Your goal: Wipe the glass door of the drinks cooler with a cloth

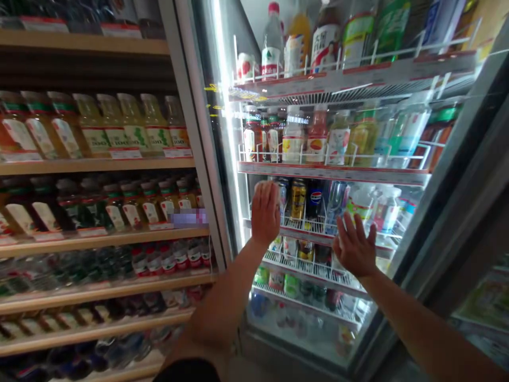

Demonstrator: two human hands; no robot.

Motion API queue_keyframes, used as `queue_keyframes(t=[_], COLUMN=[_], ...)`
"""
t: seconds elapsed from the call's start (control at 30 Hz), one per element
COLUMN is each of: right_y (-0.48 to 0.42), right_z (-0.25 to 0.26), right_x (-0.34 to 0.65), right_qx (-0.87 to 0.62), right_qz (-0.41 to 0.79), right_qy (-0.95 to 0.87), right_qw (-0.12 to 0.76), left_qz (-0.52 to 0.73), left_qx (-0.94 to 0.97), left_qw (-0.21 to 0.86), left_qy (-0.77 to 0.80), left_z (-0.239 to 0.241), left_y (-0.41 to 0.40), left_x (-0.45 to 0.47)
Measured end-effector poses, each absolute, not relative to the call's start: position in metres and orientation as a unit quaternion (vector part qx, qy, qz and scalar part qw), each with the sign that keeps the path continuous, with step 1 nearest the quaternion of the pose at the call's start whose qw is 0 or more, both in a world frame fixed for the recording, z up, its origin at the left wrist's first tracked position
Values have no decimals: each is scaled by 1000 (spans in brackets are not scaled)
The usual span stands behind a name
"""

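Both my hands are raised in front of a lit drinks cooler. My left hand [265, 215] is up at the left, its fingers stretched upward and close together, near a gold can [298, 199] and a dark blue Pepsi can [315, 198]. Its palm side is hidden; I see nothing held in it. Lower and to the right, my right hand [355, 246] has its fingers spread and nothing in it. Clear plastic bottles [338, 204] stand behind it on the same middle shelf. Whether either hand touches glass I cannot tell.
Bottles fill the cooler's upper shelves, including a red-capped water bottle [272, 45] behind a wire rail. Lower racks hold cans [291, 285]. At left, wooden shelves [95, 167] carry rows of juice bottles [131, 121]. A dark door frame [441, 175] slants along the right.
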State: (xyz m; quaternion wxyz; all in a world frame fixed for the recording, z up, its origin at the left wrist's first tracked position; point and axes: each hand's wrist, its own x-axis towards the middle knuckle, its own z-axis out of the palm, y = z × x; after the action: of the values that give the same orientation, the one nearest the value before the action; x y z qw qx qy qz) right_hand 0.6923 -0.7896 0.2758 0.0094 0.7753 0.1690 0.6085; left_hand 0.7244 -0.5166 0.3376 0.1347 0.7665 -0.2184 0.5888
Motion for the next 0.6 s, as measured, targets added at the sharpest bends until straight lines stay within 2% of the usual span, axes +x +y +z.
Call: queue_keyframes(t=[0.13,0.2,0.37,0.43,0.53,0.6], right_y=[-792,-793,-793,-793,-793,-792], right_z=[275,275,274,274,275,275], right_x=[693,693,693,693,692,692], right_qx=[771,771,771,775,773,771], right_qz=[612,610,611,606,609,613], right_qy=[176,180,180,177,172,170], right_qw=[17,18,15,17,31,37], left_qz=[558,547,619,616,583,567], left_qx=[768,774,748,751,766,772], left_qw=[43,32,125,129,74,53], left_qy=[-312,-316,-203,-197,-259,-283], left_z=[264,269,341,328,278,268], left_y=[-540,-532,-501,-503,-514,-514], left_x=[711,716,735,732,720,720])
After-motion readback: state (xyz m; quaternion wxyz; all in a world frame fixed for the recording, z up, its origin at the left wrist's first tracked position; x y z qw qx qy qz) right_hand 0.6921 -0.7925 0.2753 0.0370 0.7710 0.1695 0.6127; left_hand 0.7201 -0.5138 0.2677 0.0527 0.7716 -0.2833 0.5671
